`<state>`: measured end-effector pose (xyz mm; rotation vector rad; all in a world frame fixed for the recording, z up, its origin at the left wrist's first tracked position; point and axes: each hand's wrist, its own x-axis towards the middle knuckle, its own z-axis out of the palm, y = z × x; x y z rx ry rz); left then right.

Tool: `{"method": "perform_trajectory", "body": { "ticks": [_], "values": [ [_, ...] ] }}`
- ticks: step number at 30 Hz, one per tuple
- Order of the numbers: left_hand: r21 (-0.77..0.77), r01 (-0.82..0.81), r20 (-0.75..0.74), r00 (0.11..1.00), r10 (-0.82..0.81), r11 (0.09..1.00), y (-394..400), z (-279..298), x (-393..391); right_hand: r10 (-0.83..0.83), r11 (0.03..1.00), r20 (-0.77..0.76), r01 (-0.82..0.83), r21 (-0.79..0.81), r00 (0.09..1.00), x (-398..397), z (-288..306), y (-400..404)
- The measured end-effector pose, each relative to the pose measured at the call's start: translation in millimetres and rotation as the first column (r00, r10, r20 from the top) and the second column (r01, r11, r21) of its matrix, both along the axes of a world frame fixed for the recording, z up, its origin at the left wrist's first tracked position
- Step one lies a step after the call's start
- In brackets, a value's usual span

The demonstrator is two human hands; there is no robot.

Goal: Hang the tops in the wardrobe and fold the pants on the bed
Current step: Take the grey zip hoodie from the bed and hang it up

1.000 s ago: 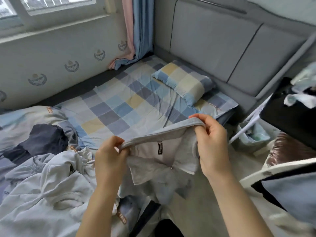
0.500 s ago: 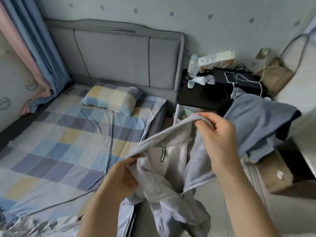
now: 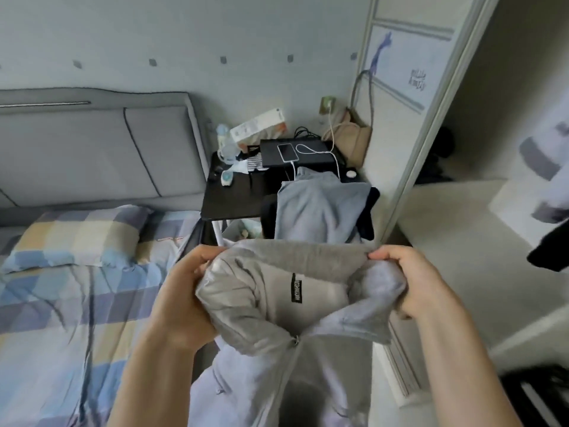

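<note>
Grey zip top (image 3: pixel 277 306) | both hands grip collar: L (image 3: pixel 181 298), R (image 3: pixel 412 282) | wardrobe (image 3: pixel 431 124) open, dark clothes inside.

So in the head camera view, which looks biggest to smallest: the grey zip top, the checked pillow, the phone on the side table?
1. Grey zip top, though it is nearest the camera, which inflates it.
2. Checked pillow.
3. Phone, plainly the smallest.

Soft daylight, wide-angle warp, rt edge blurred
</note>
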<state>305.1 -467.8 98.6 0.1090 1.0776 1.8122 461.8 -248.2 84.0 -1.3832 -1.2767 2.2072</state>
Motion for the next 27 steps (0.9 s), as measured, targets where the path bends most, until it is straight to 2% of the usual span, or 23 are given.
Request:
{"method": "perform_trajectory", "body": {
  "ticks": [2,4,5,7,9,11,13,15,17,20,22,24,25,27],
  "values": [
    [-0.007,0.0,-0.033,0.999,0.0,1.0,34.9,5.0,1.7,-0.057,0.995,-0.11,0.047,-0.089,0.992,21.9,-6.5,30.3],
    [-0.036,0.026,-0.096,0.995,-0.029,0.999,66.3,8.4,5.2,-0.082,0.995,-0.172,0.072,-0.068,0.982,34.6,-10.4,51.6],
    [-0.042,0.075,-0.155,0.985,-0.081,0.996,87.5,10.3,10.8,-0.073,0.997,-0.169,0.071,-0.013,0.983,42.5,-11.1,64.8],
    [-0.077,0.122,-0.264,0.955,-0.138,0.99,121.5,13.8,22.2,0.01,0.96,-0.008,-0.007,0.281,1.0,54.4,-24.4,88.6],
    [-0.129,0.142,-0.325,0.929,-0.177,0.981,157.3,14.2,31.8,0.063,0.76,0.296,-0.238,0.605,0.953,67.6,-44.3,110.8],
    [-0.182,0.209,-0.387,0.883,-0.265,0.961,192.3,14.8,40.6,0.003,0.523,0.384,-0.329,0.786,0.923,73.3,-55.6,120.3],
    [-0.193,0.274,-0.449,0.829,-0.333,0.942,220.1,19.2,46.4,0.022,0.372,0.388,-0.368,0.852,0.921,66.0,-61.6,123.0],
    [-0.178,0.364,-0.532,0.746,-0.401,0.914,248.1,25.8,49.1,-0.008,0.321,0.488,-0.46,0.828,0.873,56.7,-69.3,135.1],
    [-0.155,0.397,-0.591,0.696,-0.407,0.904,273.7,32.5,47.3,-0.034,0.378,0.575,-0.522,0.764,0.817,51.7,-76.8,153.2],
    [-0.125,0.379,-0.63,0.684,-0.368,0.917,322.2,32.7,29.8,-0.042,0.496,0.505,-0.421,0.759,0.862,54.4,-81.7,183.8],
    [-0.137,0.355,-0.648,0.674,-0.355,0.925,355.0,30.3,11.2,-0.174,0.57,0.363,-0.207,0.795,0.915,59.4,-75.2,208.4],
    [-0.141,0.342,-0.685,0.644,-0.341,0.929,385.2,26.9,-9.3,-0.307,0.669,0.186,0.073,0.74,0.934,67.6,-54.3,229.9],
    [-0.157,0.337,-0.718,0.607,-0.342,0.928,406.0,27.0,-21.8,-0.365,0.686,0.081,0.209,0.697,0.927,68.2,-39.7,241.7],
    [-0.176,0.272,-0.808,0.509,-0.296,0.946,445.6,26.3,-42.2,-0.426,0.686,-0.069,0.372,0.626,0.902,64.6,-9.8,258.5]
  ]
}}
